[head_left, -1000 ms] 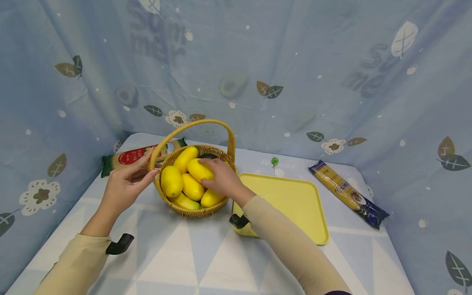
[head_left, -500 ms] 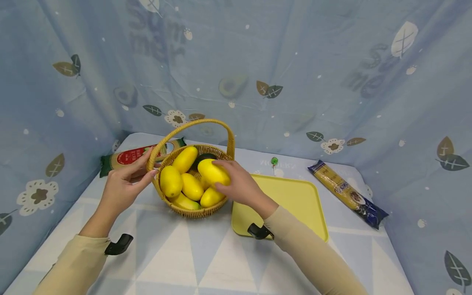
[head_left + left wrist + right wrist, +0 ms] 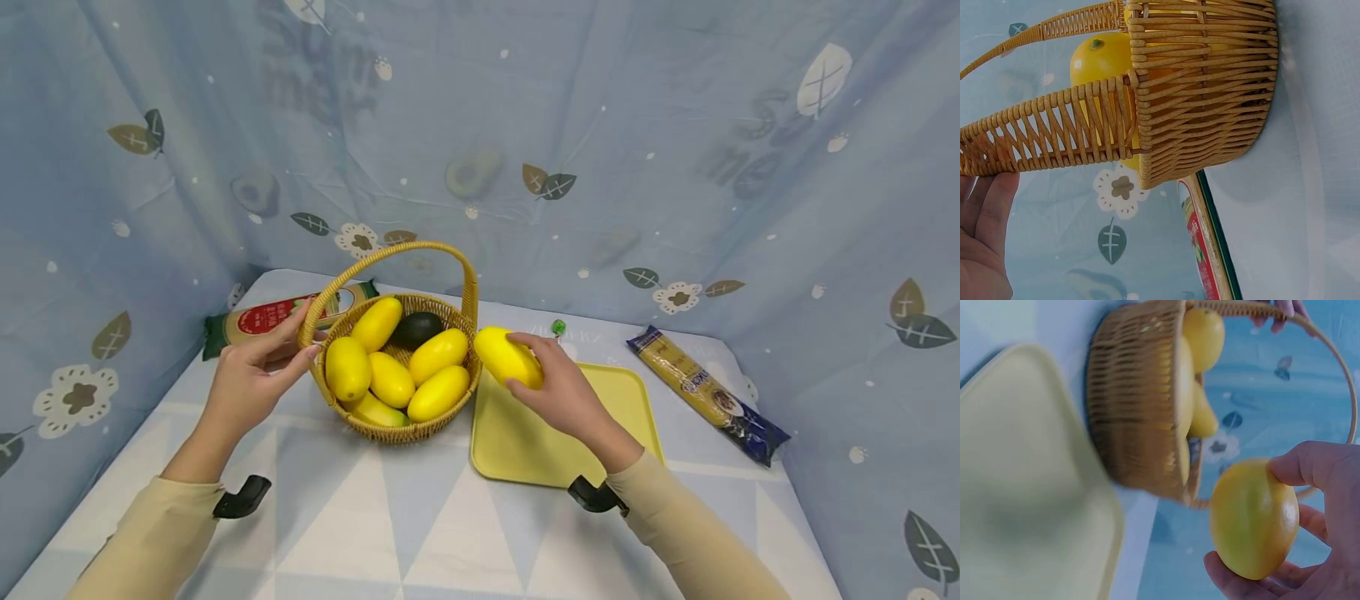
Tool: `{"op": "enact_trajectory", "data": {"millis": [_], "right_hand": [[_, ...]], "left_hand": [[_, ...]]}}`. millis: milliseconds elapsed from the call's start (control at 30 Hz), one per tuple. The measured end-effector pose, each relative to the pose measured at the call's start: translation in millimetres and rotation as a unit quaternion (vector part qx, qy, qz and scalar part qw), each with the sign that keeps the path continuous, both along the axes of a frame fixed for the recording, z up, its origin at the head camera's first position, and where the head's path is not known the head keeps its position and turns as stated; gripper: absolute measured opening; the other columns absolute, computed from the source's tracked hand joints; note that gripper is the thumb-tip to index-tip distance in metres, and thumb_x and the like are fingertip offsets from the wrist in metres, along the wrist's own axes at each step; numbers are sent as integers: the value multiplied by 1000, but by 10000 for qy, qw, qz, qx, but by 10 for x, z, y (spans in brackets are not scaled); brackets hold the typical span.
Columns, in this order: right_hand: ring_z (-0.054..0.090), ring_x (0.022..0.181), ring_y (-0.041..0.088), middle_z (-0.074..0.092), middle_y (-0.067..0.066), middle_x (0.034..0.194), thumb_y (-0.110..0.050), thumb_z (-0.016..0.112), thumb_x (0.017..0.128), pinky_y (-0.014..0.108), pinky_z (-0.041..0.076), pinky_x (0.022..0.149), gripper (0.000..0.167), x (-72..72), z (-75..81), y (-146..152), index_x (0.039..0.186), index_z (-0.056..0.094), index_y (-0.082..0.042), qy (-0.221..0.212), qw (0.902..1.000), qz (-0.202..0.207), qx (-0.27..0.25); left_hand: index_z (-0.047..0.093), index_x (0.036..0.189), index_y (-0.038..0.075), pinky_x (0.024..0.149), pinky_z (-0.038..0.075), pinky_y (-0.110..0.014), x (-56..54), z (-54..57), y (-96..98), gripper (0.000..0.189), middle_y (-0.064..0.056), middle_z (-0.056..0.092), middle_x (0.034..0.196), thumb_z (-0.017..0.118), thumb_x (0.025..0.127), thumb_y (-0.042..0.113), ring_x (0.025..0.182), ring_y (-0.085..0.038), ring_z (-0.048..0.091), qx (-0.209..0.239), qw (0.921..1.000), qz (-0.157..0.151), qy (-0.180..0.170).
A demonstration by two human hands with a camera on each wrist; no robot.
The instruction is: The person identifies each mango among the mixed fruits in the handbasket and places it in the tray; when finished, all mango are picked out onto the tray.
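Observation:
In the head view, my left hand (image 3: 251,379) holds the near left side of the handle (image 3: 360,268) of a woven wicker basket (image 3: 390,434). The left wrist view shows those fingertips against the handle (image 3: 1047,134). Several yellow mangoes (image 3: 437,393) and one dark oval fruit (image 3: 417,330) lie in the basket. My right hand (image 3: 566,396) grips another mango (image 3: 504,354) between thumb and fingers, just right of the basket rim. In the right wrist view this mango (image 3: 1252,519) shows a greenish yellow face. Below it is a yellow tray (image 3: 525,454).
A red and green packet (image 3: 255,321) lies behind the basket at the left. At the right is a blue and gold packet (image 3: 708,392). A green-topped lollipop (image 3: 558,327) lies behind the tray. Patterned blue curtains (image 3: 480,125) enclose the table.
My right hand has lifted a mango out of the basket and carried it right, over the tray's back left corner. More of the dark fruit shows. The left hand stays on the handle.

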State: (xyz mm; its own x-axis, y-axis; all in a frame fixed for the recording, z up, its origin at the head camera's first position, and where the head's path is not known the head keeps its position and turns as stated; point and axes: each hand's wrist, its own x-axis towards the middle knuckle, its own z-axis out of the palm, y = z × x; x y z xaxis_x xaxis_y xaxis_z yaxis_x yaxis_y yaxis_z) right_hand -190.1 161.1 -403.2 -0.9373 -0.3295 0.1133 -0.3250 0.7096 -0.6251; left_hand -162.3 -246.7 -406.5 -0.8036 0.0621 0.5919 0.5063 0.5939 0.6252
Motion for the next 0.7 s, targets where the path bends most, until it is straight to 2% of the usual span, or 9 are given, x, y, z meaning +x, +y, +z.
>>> {"op": "enact_trajectory", "data": {"millis": [167, 400, 567, 700], "right_hand": [[55, 119, 29, 49, 12, 146, -30, 74, 93, 48, 54, 94, 63, -35, -122, 180, 150, 47, -24, -91, 9998, -175, 28], [56, 114, 31, 52, 16, 139, -26, 75, 93, 50, 53, 94, 63, -156, -359, 262, 149, 48, -20, -258, 9991, -319, -144], [55, 119, 31, 52, 14, 143, -28, 75, 93, 50, 50, 102, 63, -245, -573, 232, 150, 48, -21, -576, 9968, -534, -132], [54, 125, 33, 52, 14, 146, -28, 76, 93, 50, 47, 107, 63, -304, -742, 195, 149, 49, -19, -619, 9961, -599, -162]], "left_hand": [[54, 149, 24, 78, 50, -7, 20, 19, 1, 73, -20, 73, 115, 77, 86, -6, 97, 19, 59, 49, 9999, -27, -93], [53, 149, 24, 78, 51, -7, 14, 17, 7, 72, -21, 73, 113, 76, 87, -5, 98, 18, 60, 91, 9999, -20, -140], [53, 150, 24, 78, 50, -7, 5, 4, 13, 72, -21, 72, 117, 76, 88, -5, 97, 20, 59, 61, 9999, 35, -155], [53, 149, 24, 78, 50, -7, 7, 15, 21, 72, -20, 72, 116, 76, 88, -5, 97, 19, 59, 88, 9998, 8, -160]]}}
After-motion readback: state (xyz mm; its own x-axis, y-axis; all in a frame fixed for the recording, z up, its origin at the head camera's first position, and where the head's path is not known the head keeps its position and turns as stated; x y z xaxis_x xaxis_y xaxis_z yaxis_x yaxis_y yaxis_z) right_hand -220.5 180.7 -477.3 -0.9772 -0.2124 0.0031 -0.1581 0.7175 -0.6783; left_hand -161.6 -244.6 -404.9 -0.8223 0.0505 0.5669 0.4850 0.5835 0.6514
